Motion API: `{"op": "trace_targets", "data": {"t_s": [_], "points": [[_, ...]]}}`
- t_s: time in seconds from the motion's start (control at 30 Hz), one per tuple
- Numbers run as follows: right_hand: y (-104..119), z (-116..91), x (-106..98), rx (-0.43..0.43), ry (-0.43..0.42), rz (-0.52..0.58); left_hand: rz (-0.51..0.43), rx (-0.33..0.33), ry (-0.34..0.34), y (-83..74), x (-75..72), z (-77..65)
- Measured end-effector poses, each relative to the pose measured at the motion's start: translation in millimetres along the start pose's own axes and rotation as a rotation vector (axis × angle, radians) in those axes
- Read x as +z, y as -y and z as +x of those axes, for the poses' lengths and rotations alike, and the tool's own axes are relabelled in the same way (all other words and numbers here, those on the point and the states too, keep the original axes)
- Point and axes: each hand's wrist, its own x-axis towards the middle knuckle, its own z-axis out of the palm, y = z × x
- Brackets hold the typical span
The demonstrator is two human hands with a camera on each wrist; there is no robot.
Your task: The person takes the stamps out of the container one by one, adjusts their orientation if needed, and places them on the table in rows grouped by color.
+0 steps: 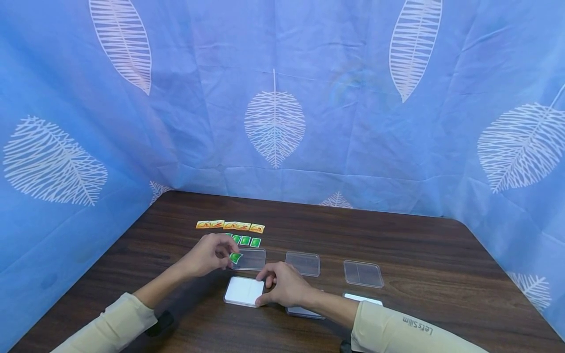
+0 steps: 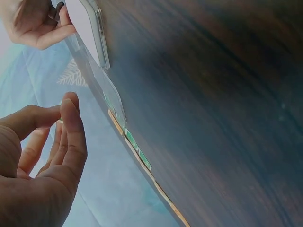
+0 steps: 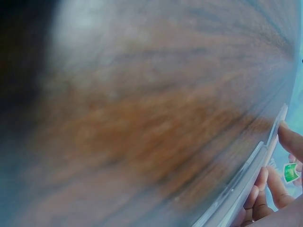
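My left hand (image 1: 205,256) pinches a small green sticker (image 1: 236,257) between thumb and forefinger, above a clear plastic lid (image 1: 253,260). In the left wrist view the sticker is almost wholly hidden behind the fingertips. A flat clear case with a white top surface (image 1: 243,291) lies on the table just nearer to me. My right hand (image 1: 286,285) holds this case at its right side, thumb at the near corner and forefinger at the far one. The right wrist view shows the fingers (image 3: 259,194) along the case's edge.
Beyond the lids run a row of green stickers (image 1: 245,240) and a row of orange-yellow ones (image 1: 230,226). Two more clear lids (image 1: 302,264) lie to the right. Two white-topped cases (image 1: 363,297) are partly covered by my right arm. A blue leaf-print curtain (image 1: 273,186) surrounds the table.
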Motion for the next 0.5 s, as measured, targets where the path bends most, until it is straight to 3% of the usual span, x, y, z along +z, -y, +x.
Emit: {"op": "trace_targets", "data": {"t_s": [0.33,0.5], "points": [[-0.2,-0.1,-0.3,-0.010,-0.003,-0.011,-0.019,0.021,0.020,1.9,-6.6,-1.2],[-0.1,-0.2,0.4,-0.015,-0.008,-0.010,-0.028,-0.006,-0.005,3.6,-9.1,-0.9]]}}
